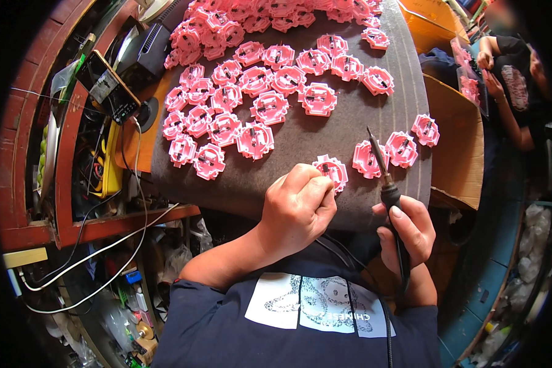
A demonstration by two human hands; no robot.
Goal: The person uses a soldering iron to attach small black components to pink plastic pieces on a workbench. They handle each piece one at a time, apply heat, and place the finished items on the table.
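In my right hand (408,236) is a soldering iron (391,195), gripped by its black handle with the thin tip pointing up and away from me. My left hand (300,202) is closed in a pinch at the near edge of a pink plastic housing (331,172); what its fingertips hold, if anything, is hidden. Just past the iron's tip lies a second pink housing (365,161), with two others to its right. Small black parts sit inside the housings. Left of my hands, several more pink housings (254,140) are spread over the dark work surface (300,144).
A heap of pink housings (276,12) covers the far end. On the left are a propped-up phone (108,86), a white cable (113,279) and a red wooden frame. Open cardboard boxes (454,147) stand at the right, where another person's hands (489,67) hold a tray of pink parts.
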